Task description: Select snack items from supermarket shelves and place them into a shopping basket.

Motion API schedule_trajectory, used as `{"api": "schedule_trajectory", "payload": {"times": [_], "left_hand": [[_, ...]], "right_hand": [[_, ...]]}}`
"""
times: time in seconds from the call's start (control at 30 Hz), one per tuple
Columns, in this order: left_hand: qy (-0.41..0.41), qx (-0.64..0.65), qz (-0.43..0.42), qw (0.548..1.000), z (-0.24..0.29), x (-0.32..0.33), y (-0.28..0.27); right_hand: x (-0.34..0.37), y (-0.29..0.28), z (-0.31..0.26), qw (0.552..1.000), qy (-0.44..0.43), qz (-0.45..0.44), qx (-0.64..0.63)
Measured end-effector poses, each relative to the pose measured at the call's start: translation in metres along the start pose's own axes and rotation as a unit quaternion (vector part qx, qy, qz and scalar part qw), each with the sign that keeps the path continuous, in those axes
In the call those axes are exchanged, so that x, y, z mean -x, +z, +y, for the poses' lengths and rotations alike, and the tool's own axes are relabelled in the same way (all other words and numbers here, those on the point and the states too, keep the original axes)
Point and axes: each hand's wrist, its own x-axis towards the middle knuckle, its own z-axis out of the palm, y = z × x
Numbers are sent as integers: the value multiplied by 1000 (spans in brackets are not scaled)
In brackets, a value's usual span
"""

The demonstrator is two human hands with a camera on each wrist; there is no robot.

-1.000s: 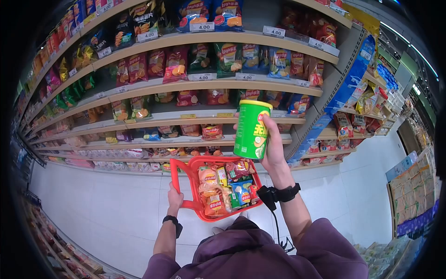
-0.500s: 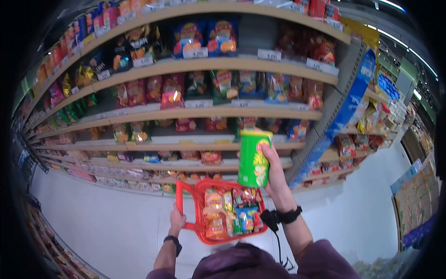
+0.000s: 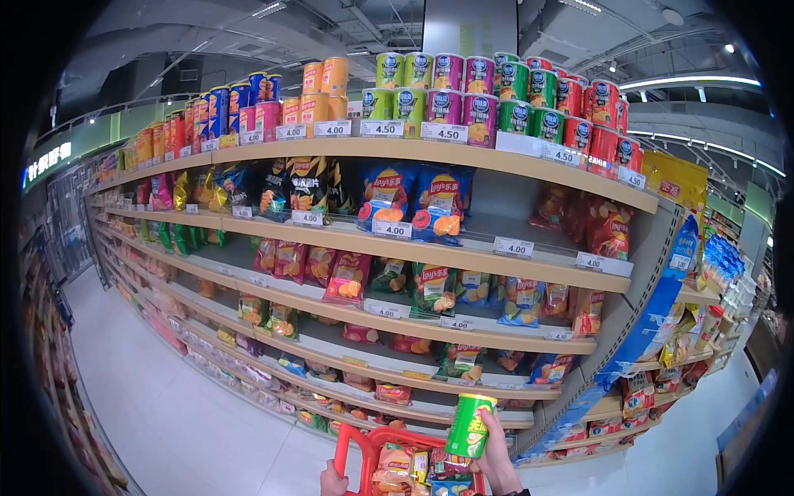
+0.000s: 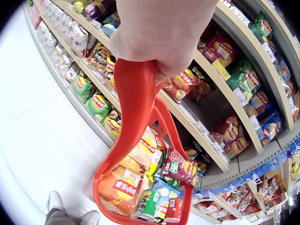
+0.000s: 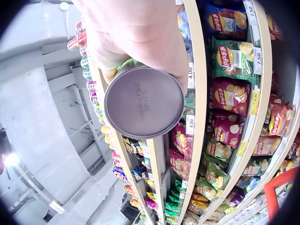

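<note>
Two hands [image 3: 333,481] [image 3: 496,456] — left round basket handle [image 3: 342,450], right round can [image 3: 468,427]

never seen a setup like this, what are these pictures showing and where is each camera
There is no machine here: a person works bare-handed, wearing small cameras. The head camera looks forward at store shelves stocked with snack bags, with canisters along the top. The left wrist camera shows the left hand gripping the handle of a red basket, which holds more snack bags and small cans. The right wrist camera shows the right hand holding a green can; its flat grey end faces that camera, so little of the green shows there.
</note>
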Motion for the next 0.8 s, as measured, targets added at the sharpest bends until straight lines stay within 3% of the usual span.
{"api": "schedule_trajectory", "payload": {"times": [0.17, 0.2, 0.23, 0.4, 0.5, 0.57, 0.63, 0.7, 0.73, 0.8], "left_hand": [[10, 95, 23, 995, 26, 23, 15], [-42, 95, -15, 994, 32, 25, 15], [-31, 89, -1, 996, 28, 23, 22], [-2, 100, 36, 994, -1, 31, 46], [-28, 131, 34, 990, -3, 32, 46], [-32, 73, 28, 996, -11, 26, 53], [-10, 68, -20, 997, -28, 24, 55], [-59, 68, -150, 985, 12, 27, 15], [-72, 45, -213, 973, 6, 20, 11], [-53, 66, -230, 969, 6, 24, -12]], "right_hand": [[3, -37, 31, 996, 65, 40, -36], [5, -42, 38, 997, 62, 25, -39], [10, -43, 42, 995, 78, 20, -56], [38, -20, 52, 993, 77, 81, -37], [38, -30, 91, 994, 79, 76, -28], [47, 0, 85, 993, 78, 86, -8], [56, 17, 103, 991, 87, 100, 24], [57, 32, 124, 991, 81, 97, 34], [58, 43, 133, 989, 86, 105, 51], [62, 62, 154, 990, 66, 89, 88]]}}
